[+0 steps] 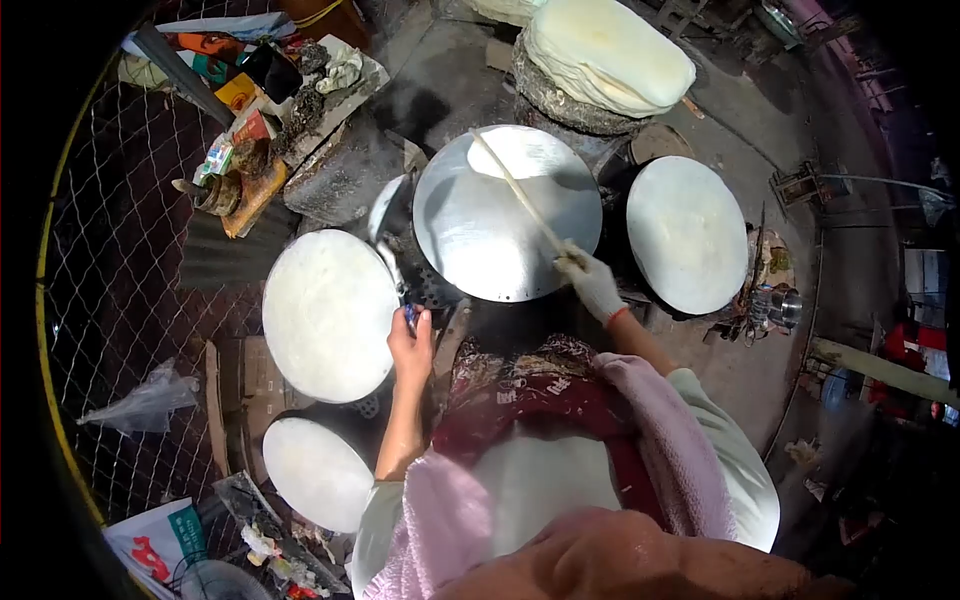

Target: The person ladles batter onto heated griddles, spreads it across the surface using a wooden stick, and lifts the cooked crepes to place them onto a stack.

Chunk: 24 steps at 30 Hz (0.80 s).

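Observation:
My left hand [410,345], bare, is closed around the blue-tipped handle of a ladle [385,208]. The ladle's pale bowl is beside the left rim of a round metal griddle [490,240]. My right hand [590,280], in a whitish work glove, grips one end of a long wooden stick [520,195]. This stick slants across the griddle, and its far end is at a white patch of batter [530,153] near the back edge. Whether the stick's tip touches the batter, I cannot tell.
Round plates covered in pale batter or pancake stand at left [330,315], lower left [315,475] and right [688,235]. Behind the griddle rises a thick stack of pale flat sheets [610,55]. A cluttered board [330,110] and wire mesh fence [120,220] are on the left.

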Motion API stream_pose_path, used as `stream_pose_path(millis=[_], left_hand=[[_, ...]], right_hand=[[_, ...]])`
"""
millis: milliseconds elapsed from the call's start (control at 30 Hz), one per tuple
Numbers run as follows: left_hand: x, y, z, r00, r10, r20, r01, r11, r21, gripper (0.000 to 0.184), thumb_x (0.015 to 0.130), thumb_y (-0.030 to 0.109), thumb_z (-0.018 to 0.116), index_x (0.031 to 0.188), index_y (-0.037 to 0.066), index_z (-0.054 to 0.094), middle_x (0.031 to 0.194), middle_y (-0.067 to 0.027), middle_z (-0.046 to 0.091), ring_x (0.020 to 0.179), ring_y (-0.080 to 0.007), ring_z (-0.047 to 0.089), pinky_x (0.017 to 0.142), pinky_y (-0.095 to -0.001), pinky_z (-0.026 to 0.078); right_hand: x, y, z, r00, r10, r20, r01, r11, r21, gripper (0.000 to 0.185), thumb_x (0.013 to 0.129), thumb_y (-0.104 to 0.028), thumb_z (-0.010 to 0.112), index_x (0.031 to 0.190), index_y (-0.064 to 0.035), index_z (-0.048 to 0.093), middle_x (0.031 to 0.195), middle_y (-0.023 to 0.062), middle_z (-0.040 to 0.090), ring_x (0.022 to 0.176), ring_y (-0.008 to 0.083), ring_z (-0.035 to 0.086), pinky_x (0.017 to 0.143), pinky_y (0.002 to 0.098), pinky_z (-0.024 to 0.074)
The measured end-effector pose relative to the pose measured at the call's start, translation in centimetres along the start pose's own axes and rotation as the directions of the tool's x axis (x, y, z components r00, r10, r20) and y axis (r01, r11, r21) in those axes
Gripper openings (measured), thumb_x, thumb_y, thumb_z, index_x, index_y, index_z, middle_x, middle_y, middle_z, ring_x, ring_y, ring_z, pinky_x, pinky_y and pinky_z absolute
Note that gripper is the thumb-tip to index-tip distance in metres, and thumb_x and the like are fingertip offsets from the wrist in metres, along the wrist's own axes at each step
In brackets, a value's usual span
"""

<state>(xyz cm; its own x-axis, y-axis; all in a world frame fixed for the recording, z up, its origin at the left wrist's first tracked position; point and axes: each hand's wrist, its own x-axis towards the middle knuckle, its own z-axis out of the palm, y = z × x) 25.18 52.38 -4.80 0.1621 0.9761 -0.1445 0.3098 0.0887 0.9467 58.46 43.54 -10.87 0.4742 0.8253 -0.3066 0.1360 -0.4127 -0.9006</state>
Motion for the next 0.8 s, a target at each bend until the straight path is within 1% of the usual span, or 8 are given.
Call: stream_pose_path(millis=[67, 133, 200, 300, 467, 500, 667, 800], left_hand=[[-1.2, 2.5, -0.7, 0.999, -0.035, -0.011, 0.034, 0.995, -0.089, 0.011, 0.094, 0.011, 0.058, 0.096, 0.001, 0.055, 0.062, 0.0028, 0.050, 0.051, -0.0042, 0.043, 0.046, -0.0225, 0.035], [-1.8, 2.8, -0.6, 0.999, -0.045, -0.022, 0.041, 0.989, -0.140, 0.012, 0.095, 0.012, 0.056, 0.099, 0.002, 0.054, 0.060, 0.0028, 0.049, 0.047, -0.0034, 0.041, 0.043, -0.0215, 0.033], [-2.3, 2.9, -0.5, 0.998, -0.050, -0.030, 0.046, 0.992, -0.121, 0.012, 0.095, 0.012, 0.055, 0.100, 0.001, 0.054, 0.061, 0.0028, 0.050, 0.047, -0.0032, 0.041, 0.043, -0.0215, 0.033], [-3.6, 0.1, -0.3, 0.997, -0.042, -0.062, 0.046, 0.997, 0.061, 0.010, 0.097, 0.013, 0.052, 0.097, 0.003, 0.053, 0.060, 0.0036, 0.045, 0.046, -0.0045, 0.040, 0.042, -0.0218, 0.032], [-6.3, -0.2, 0.2, 0.989, -0.026, -0.148, 0.058, 0.975, 0.214, 0.009, 0.097, 0.014, 0.052, 0.094, 0.005, 0.052, 0.056, 0.0041, 0.043, 0.041, -0.0045, 0.038, 0.038, -0.0218, 0.029], [-6.9, -0.1, 0.4, 0.985, -0.045, -0.168, 0.080, 0.975, 0.208, 0.010, 0.097, 0.014, 0.052, 0.094, 0.005, 0.052, 0.056, 0.0039, 0.043, 0.041, -0.0048, 0.038, 0.038, -0.0220, 0.029], [-9.0, 0.3, 2.1, 0.963, -0.087, -0.254, 0.144, 0.966, 0.214, 0.012, 0.096, 0.015, 0.052, 0.092, 0.004, 0.052, 0.056, 0.0029, 0.043, 0.041, -0.0061, 0.039, 0.038, -0.0237, 0.030], [-9.9, 0.8, 3.5, 0.943, -0.123, -0.310, 0.201, 0.951, 0.234, 0.013, 0.094, 0.014, 0.055, 0.091, 0.002, 0.054, 0.060, -0.0016, 0.048, 0.049, -0.0095, 0.043, 0.046, -0.0268, 0.035]], right_hand=[[-0.4, -2.4, -3.6, 0.991, -0.103, -0.083, 0.085, 0.977, -0.195, 0.035, 0.090, -0.018, 0.065, 0.121, -0.0021, 0.062, 0.107, 0.0044, 0.066, 0.093, 0.0120, 0.060, 0.087, 0.0247, 0.0467], [2.0, 2.9, -5.0, 0.981, -0.038, -0.192, 0.072, 0.982, 0.173, 0.034, 0.090, -0.018, 0.065, 0.120, -0.0029, 0.062, 0.103, 0.0019, 0.065, 0.083, 0.0093, 0.058, 0.077, 0.0233, 0.0484], [3.7, 6.4, -3.4, 1.000, -0.025, 0.008, 0.024, 0.985, 0.171, 0.030, 0.091, -0.023, 0.064, 0.118, -0.0095, 0.063, 0.083, -0.0032, 0.059, 0.057, 0.0025, 0.045, 0.048, 0.0175, 0.0359], [0.9, -4.0, -1.0, 0.924, 0.312, 0.221, -0.364, 0.893, 0.263, 0.035, 0.089, -0.020, 0.065, 0.121, -0.0048, 0.061, 0.077, -0.0054, 0.057, 0.049, 0.0035, 0.039, 0.041, 0.0194, 0.0283], [3.7, -2.8, -7.1, 0.984, -0.104, 0.148, 0.100, 0.994, 0.033, 0.033, 0.090, -0.015, 0.064, 0.118, 0.0012, 0.061, 0.105, 0.0037, 0.066, 0.097, 0.0079, 0.057, 0.090, 0.0232, 0.0444], [6.3, 0.6, -8.3, 0.983, -0.183, 0.007, 0.183, 0.979, -0.086, 0.033, 0.089, -0.015, 0.064, 0.118, 0.0012, 0.062, 0.107, 0.0026, 0.066, 0.098, 0.0084, 0.058, 0.088, 0.0222, 0.0447], [6.5, -2.2, -5.6, 0.889, 0.222, 0.402, -0.266, 0.962, 0.057, 0.028, 0.090, -0.016, 0.062, 0.112, 0.0015, 0.063, 0.093, 0.0004, 0.061, 0.087, 0.0073, 0.055, 0.082, 0.0226, 0.0457], [7.6, 1.8, -4.6, 0.879, -0.147, 0.454, 0.178, 0.984, -0.026, 0.035, 0.088, -0.014, 0.064, 0.119, 0.0017, 0.061, 0.112, 0.0054, 0.065, 0.100, 0.0121, 0.058, 0.089, 0.0253, 0.0443]])
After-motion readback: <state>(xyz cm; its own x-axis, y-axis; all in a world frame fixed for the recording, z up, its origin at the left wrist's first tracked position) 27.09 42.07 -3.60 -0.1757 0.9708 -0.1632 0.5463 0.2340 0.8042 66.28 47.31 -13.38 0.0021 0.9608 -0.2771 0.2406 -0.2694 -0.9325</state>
